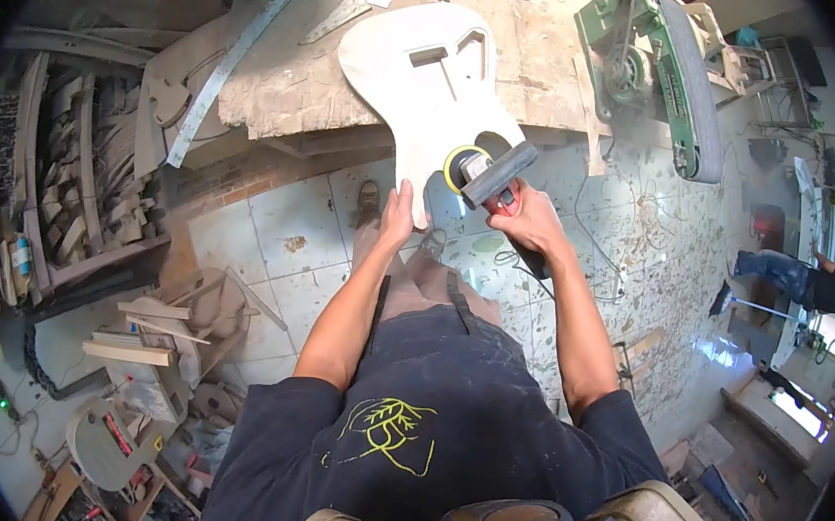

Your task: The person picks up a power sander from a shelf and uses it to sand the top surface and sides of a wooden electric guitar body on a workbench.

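Observation:
A pale wooden guitar body (386,62) with cut-out cavities lies partly on the workbench, its narrower end reaching over the near edge toward me. My left hand (399,216) grips one horn of it from the left, fingers wrapped around the wood. In my right hand (532,219) is a red and black angle grinder (506,201) with a grey bar across its head. Its yellow-rimmed disc (460,168) sits at the curved cutaway between the horns. Whether the disc touches the wood or is spinning I cannot tell.
The worn workbench (293,88) carries a long metal strip (241,58) and scraps. A green belt sander (670,89) stands at its right. Wood offcuts (96,149) fill a rack at left. A cable (595,242) trails across the tiled floor. Far right, another person (827,288) is at work.

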{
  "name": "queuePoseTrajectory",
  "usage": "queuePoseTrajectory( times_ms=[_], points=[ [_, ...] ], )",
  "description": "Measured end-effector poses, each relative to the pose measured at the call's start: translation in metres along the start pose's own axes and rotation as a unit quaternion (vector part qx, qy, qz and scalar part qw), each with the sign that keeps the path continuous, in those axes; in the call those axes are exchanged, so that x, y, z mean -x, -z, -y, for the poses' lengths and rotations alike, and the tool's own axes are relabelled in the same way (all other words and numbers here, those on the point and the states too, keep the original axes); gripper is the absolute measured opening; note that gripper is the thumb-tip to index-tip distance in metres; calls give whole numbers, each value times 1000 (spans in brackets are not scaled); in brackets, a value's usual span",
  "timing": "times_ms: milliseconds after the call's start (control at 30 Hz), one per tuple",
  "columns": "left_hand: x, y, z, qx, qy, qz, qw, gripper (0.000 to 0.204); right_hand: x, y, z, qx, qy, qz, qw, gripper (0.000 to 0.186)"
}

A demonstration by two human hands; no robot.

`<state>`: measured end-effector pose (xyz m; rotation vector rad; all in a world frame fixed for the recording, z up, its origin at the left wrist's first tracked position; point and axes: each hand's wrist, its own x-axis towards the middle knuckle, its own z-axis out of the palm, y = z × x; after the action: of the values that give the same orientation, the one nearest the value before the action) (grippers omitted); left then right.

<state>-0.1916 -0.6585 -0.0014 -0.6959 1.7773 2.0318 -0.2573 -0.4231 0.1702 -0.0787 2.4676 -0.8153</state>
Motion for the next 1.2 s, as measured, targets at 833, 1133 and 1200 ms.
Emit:
queuePoseTrajectory(
  times_ms=[833,1133,1200],
  points=[
    [-6,0,8,2,8,-13,1000,67,13,-13,1,-6,-28,1,1000,64],
    [0,-5,-2,-2,0,-11,1000,67,21,3,-17,-21,-66,-12,998,62],
    [0,-4,-2,-1,2,-10,1000,67,9,5,-13,-22,-69,8,997,62]
  ],
)
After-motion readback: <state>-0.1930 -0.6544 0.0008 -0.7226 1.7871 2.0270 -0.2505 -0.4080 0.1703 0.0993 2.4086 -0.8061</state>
